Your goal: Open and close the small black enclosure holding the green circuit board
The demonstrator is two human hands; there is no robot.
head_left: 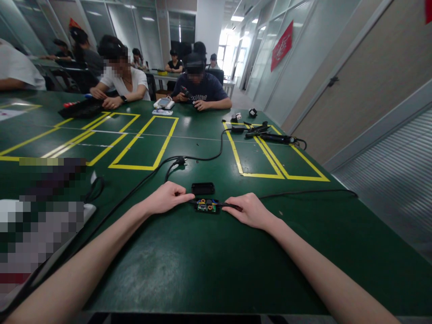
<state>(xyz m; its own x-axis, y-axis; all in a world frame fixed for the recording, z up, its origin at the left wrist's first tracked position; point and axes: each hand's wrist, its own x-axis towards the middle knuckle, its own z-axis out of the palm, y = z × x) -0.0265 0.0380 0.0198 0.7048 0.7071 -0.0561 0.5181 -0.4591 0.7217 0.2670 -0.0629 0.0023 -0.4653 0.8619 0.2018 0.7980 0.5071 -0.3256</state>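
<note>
A small power adapter point(207, 206) lies opened on the green table between my hands, its circuit board and copper-coloured coils showing. My left hand point(168, 197) pinches the black cable at the adapter's left end. At the other end, my right hand point(249, 210) is closed on the black cable point(225, 205) that leaves the case. Just behind the board rests the loose black cover point(203, 188), hollow side up. A plug point(181, 160) on a black cord lies beyond my left hand.
Yellow tape outlines point(165, 143) mark the green table point(155, 274). A long black cord point(202, 159) runs across it to a dark tool point(276, 137) at the back right. Two people work across the table, near a black tray point(81, 109) and a white device point(164, 103).
</note>
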